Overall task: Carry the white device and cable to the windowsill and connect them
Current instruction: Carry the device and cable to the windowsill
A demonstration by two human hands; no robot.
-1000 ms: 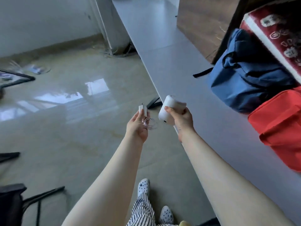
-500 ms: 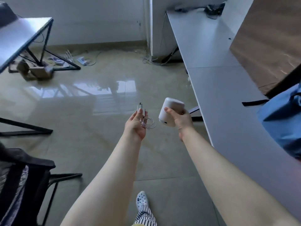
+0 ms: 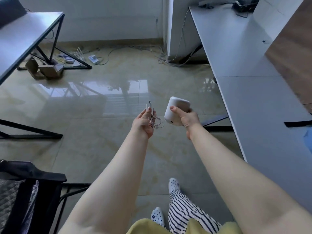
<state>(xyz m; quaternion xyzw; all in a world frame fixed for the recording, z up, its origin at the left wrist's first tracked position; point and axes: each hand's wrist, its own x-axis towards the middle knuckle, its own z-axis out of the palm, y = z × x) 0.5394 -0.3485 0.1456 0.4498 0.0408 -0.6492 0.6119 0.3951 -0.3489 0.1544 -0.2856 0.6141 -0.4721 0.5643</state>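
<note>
My right hand grips a white rounded cylindrical device, held out over the tiled floor with a small port showing on its lower side. To its left, my left hand holds a thin white cable, coiled in loops that hang from the fingers, with its white plug end sticking up above the thumb. The two hands are a short gap apart and the cable is not plugged into the device. A long white ledge runs along the right.
A grey desk with black legs stands at the left, with boxes and loose wires on the floor behind it. A black chair is at the lower left. Blue fabric shows at the right edge.
My view has swung left and away from the ledge; the blue and red bags have left the frame and the grey desk has come in. Both hands keep their holds.
</note>
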